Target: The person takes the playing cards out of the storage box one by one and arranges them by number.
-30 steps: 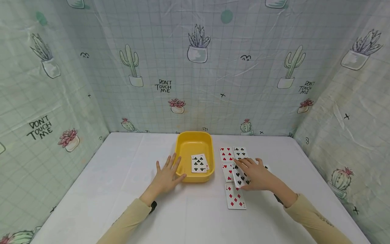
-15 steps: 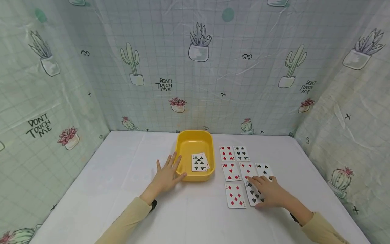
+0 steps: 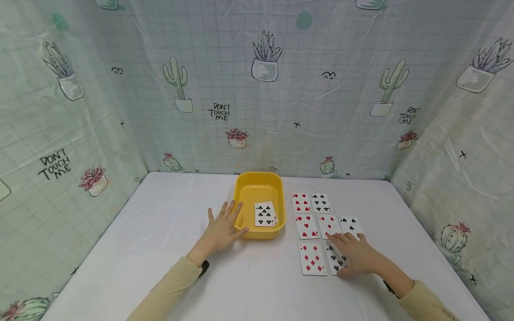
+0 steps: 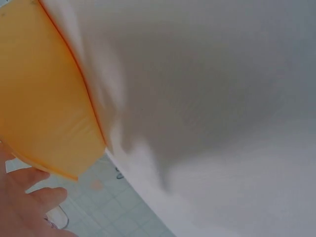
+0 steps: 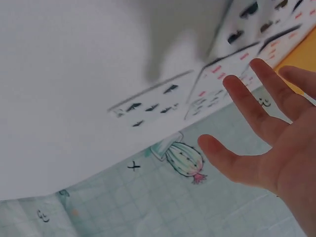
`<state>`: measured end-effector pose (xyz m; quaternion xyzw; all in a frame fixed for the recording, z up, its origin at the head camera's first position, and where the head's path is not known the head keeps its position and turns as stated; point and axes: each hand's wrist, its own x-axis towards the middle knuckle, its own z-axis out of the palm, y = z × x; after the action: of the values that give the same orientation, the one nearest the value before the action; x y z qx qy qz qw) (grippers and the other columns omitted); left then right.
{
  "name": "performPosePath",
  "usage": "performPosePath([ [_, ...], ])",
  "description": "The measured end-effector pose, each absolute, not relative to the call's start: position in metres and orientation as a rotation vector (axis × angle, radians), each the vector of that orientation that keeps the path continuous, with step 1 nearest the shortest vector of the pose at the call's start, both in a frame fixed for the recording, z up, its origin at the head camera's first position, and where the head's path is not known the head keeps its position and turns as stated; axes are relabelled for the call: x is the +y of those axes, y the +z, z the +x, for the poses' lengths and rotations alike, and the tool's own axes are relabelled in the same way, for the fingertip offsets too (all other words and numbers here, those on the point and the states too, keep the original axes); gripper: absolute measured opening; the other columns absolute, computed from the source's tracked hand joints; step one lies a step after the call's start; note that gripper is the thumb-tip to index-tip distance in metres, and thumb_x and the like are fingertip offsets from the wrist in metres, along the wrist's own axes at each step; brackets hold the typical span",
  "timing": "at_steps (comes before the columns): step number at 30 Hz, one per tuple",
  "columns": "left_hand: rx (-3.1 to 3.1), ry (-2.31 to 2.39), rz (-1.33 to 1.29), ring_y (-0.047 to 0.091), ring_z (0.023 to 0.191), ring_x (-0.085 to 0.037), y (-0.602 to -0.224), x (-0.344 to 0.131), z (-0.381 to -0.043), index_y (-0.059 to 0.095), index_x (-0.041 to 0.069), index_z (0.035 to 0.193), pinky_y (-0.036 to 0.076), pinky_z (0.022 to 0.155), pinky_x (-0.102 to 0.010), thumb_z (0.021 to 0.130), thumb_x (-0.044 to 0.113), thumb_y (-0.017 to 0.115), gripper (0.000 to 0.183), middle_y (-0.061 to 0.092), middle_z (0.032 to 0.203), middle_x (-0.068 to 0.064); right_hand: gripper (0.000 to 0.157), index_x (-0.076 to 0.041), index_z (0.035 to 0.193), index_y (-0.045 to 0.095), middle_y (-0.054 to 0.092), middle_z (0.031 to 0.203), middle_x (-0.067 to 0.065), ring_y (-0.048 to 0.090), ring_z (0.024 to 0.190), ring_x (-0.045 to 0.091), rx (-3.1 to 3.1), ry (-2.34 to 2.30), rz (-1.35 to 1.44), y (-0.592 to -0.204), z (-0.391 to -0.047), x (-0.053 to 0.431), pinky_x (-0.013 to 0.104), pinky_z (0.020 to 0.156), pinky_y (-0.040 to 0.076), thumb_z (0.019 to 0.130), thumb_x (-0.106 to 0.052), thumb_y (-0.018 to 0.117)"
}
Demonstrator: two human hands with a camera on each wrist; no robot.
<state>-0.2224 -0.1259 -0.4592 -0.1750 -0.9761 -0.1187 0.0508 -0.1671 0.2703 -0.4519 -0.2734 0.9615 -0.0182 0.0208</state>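
Observation:
On the white table, right of the yellow tray, lie several face-up playing cards in three rows. My right hand is over the lower right one, a spades card, and partly covers it. Its fingers look extended and spread in the right wrist view, with the card flat on the table. Beside that card lies a diamonds card. Above them sit a hearts card, another diamonds card and another spades card. My left hand has spread fingers touching the tray's left rim.
Inside the tray a clubs card lies on top of another card. The back row holds a hearts card and a clubs card. A printed cloth hangs behind the table and along both sides.
My right hand has carried the spades card right and toward me, uncovering the middle row, and set it down beside the lower diamonds card. My left hand has stayed at the tray.

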Motion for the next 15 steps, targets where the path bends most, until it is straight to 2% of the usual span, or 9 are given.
performPosePath([
  [3, -2.975, -0.338, -0.525, 0.012, 0.138, -0.035, -0.458, -0.124, -0.224, 0.012, 0.021, 0.145, 0.001, 0.099, -0.069, 0.083, 0.061, 0.042, 0.080, 0.016, 0.150, -0.010, 0.081, -0.008, 0.134, 0.038, 0.048, 0.127, 0.010, 0.045, 0.114, 0.033, 3.031, -0.043, -0.886, -0.446, -0.174, 0.264, 0.063, 0.088, 0.029, 0.069, -0.046, 0.069],
  [6, -2.988, -0.271, -0.523, 0.010, 0.138, -0.036, -0.458, -0.122, -0.226, 0.014, 0.019, 0.144, 0.002, 0.099, -0.069, 0.083, 0.064, 0.038, 0.080, 0.016, 0.150, -0.011, 0.073, -0.009, 0.134, 0.039, 0.049, 0.127, 0.009, 0.046, 0.115, 0.032, 3.081, -0.080, -0.931, -0.436, -0.186, 0.251, 0.059, 0.090, 0.031, 0.075, -0.043, 0.065],
  [10, -2.993, -0.220, -0.509, 0.005, 0.138, -0.037, -0.461, -0.121, -0.227, 0.016, 0.018, 0.144, 0.001, 0.099, -0.069, 0.083, 0.067, 0.032, 0.079, 0.014, 0.150, -0.011, 0.063, -0.010, 0.132, 0.043, 0.051, 0.126, 0.008, 0.048, 0.115, 0.029, 3.127, -0.179, -0.999, -0.422, -0.206, 0.226, 0.055, 0.093, 0.031, 0.079, -0.039, 0.062],
  [15, -2.989, -0.206, -0.490, 0.001, 0.137, -0.039, -0.462, -0.122, -0.226, 0.017, 0.019, 0.144, 0.003, 0.100, -0.068, 0.083, 0.068, 0.032, 0.080, 0.012, 0.151, -0.010, 0.054, -0.012, 0.128, 0.048, 0.054, 0.123, 0.007, 0.048, 0.114, 0.027, 3.157, -0.261, -1.059, -0.416, -0.229, 0.191, 0.054, 0.096, 0.030, 0.083, -0.038, 0.059],
])
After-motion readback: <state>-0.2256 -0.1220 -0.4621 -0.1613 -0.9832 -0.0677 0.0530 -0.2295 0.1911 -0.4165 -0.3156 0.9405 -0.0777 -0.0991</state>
